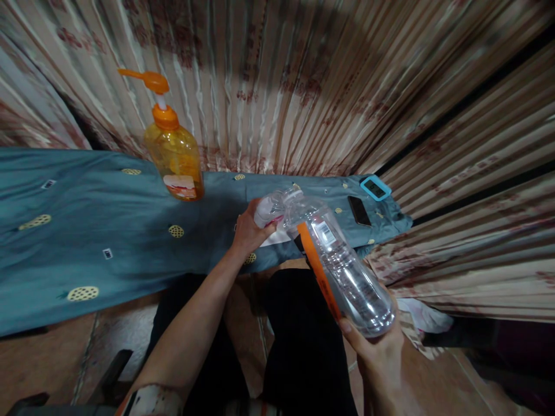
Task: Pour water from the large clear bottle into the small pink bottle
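My right hand (381, 346) grips a large clear plastic bottle (347, 271) near its base. An orange label and a barcode show on its side. The bottle is tilted, with its neck toward the upper left. My left hand (249, 231) is closed around a small clear bottle (269, 209) that has a whitish part and a bit of pink. The mouths of the two bottles meet or nearly touch; I cannot tell which. Under them, a white paper (277, 237) lies partly hidden on the cloth.
An orange pump bottle (176, 156) stands at the left on the blue pineapple-print cloth (130, 231). Toward the right end lie a dark phone (359, 211) and a light-blue device with a display (375, 188). A pleated curtain (260, 86) hangs behind and to the right.
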The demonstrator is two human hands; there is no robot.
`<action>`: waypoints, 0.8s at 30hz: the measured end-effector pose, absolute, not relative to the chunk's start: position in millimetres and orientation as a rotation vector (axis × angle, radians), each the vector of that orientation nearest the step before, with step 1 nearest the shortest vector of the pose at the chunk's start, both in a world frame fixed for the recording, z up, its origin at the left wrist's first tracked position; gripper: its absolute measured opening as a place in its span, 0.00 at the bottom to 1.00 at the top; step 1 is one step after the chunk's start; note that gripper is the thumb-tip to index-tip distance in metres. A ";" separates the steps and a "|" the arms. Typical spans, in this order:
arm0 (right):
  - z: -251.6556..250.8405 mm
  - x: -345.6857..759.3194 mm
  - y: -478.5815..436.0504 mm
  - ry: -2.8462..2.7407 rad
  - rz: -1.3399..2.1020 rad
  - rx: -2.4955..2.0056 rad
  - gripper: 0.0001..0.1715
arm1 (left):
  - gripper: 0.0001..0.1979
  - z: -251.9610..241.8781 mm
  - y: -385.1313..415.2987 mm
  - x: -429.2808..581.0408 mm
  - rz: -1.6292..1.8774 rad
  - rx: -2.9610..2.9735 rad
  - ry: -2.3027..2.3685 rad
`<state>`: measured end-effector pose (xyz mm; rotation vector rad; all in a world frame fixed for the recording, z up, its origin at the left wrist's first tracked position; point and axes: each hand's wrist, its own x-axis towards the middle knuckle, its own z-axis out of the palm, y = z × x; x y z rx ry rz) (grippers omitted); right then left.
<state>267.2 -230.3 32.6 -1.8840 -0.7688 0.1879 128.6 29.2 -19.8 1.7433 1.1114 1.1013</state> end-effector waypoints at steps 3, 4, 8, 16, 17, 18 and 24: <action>26.8 269.7 -231.8 -0.714 0.218 -1.896 0.57 | 0.27 -17.9 27.9 128.4 1.086 1.744 1.116; 24.3 270.3 -232.3 -0.698 0.235 -1.893 0.58 | 0.27 -17.2 27.4 128.4 1.083 1.743 1.117; 11.3 271.2 -233.4 -0.621 0.350 -1.798 0.58 | 0.26 -16.2 25.9 128.8 1.080 1.740 1.128; -2.1 273.5 -234.3 -0.584 0.493 -1.599 0.53 | 0.27 -20.5 27.1 129.6 1.114 1.733 1.110; -2.1 273.9 -234.6 -0.582 0.497 -1.588 0.53 | 0.27 -20.6 27.4 129.5 1.116 1.735 1.112; -2.1 274.2 -234.7 -0.578 0.501 -1.579 0.53 | 0.27 -20.6 27.5 129.4 1.119 1.738 1.114; 0.3 271.2 -231.6 -0.548 0.554 -1.525 0.50 | 0.26 -20.9 27.8 128.7 1.127 1.756 1.104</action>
